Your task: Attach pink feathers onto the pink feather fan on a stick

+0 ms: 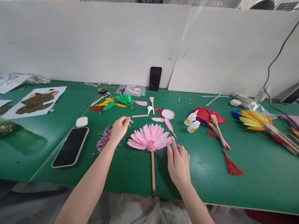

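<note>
A pink feather fan lies on the green table, its wooden handle pointing toward me and ending in a red cord. At the fan's right edge, my right hand has thumb and index finger closed on an outer feather tip. My left hand hovers up and left of the fan, fingertips pressed together; whatever they hold, if anything, is too small to make out. Beneath the left wrist is a heap of colourful sequins. Just behind the fan are a loose pink feather and a roll of white-faced tape.
Two glue bottles lie right of the fan, near a red feather fan with a tassel. Farther right is a multicoloured fan. A phone lies at left; another phone leans on the white board. Green feathers lie behind.
</note>
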### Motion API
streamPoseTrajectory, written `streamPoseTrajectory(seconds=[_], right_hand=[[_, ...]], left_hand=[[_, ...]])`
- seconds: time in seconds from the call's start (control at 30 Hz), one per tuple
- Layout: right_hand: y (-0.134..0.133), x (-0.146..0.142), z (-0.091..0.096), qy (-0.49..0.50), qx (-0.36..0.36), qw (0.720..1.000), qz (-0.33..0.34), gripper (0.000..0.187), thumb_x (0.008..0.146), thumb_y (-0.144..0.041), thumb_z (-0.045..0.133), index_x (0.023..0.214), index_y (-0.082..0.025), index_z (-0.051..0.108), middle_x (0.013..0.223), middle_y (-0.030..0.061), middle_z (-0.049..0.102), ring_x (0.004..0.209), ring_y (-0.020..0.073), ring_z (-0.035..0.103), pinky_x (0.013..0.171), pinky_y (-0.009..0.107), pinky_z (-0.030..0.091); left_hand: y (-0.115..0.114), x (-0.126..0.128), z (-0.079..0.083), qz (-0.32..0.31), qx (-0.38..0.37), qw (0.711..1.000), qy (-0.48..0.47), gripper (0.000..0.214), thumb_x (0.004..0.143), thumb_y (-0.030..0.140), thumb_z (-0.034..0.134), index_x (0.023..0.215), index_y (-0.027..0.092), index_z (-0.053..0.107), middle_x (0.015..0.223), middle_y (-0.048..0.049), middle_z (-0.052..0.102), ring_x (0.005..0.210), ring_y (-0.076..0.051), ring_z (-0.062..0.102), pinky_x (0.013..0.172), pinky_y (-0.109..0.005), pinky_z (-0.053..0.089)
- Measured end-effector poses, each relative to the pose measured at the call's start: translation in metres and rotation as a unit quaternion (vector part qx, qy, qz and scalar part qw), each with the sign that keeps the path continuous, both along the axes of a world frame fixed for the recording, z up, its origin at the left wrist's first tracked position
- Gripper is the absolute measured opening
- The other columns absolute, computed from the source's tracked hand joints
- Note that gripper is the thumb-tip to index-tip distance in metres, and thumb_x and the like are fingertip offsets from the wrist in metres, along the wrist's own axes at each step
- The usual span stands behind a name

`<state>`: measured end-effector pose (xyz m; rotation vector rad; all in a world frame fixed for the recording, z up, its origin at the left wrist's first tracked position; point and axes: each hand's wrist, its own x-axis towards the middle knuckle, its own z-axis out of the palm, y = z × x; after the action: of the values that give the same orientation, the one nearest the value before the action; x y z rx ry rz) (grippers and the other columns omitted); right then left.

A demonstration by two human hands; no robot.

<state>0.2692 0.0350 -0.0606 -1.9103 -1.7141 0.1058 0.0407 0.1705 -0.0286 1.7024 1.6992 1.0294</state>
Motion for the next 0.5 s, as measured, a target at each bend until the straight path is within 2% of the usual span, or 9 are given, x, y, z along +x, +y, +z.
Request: streamPoseTrajectory(seconds=[0.33, 0.5], right_hand=[[0.0006, -0.0012, -0.0002, -0.035, -0.006, 0.999, -0.029, 0.052, 0.095, -0.046, 0.023, 0.130, -0.016, 0.048, 0.096, 0.0126, 0.056, 0.087, 0.0276, 0.051, 0.074, 0.041, 0.039], [0.0024, 0.0007, -0.0009, 0.001, 0.017, 0.998, -0.058, 0.053, 0.094, -0.045, 0.026, 0.128, -0.010, 0.049, 0.094, 0.0141, 0.055, 0.088, 0.0286, 0.051, 0.074, 0.044, 0.041]], left_hand=[[0.0003, -0.0001, -0.0006, 0.002, 0.003, 1.000, 0.002, 0.034, 0.084, 0.043, 0.042, 0.073, 0.019, 0.064, 0.060, 0.0001, 0.060, 0.056, -0.014, 0.056, 0.056, -0.024, 0.038], [0.0005, -0.0002, -0.0006, 0.000, 0.006, 1.000, -0.005, 0.034, 0.084, 0.043, 0.042, 0.073, 0.018, 0.064, 0.060, -0.0002, 0.060, 0.058, -0.015, 0.057, 0.058, -0.024, 0.039]])
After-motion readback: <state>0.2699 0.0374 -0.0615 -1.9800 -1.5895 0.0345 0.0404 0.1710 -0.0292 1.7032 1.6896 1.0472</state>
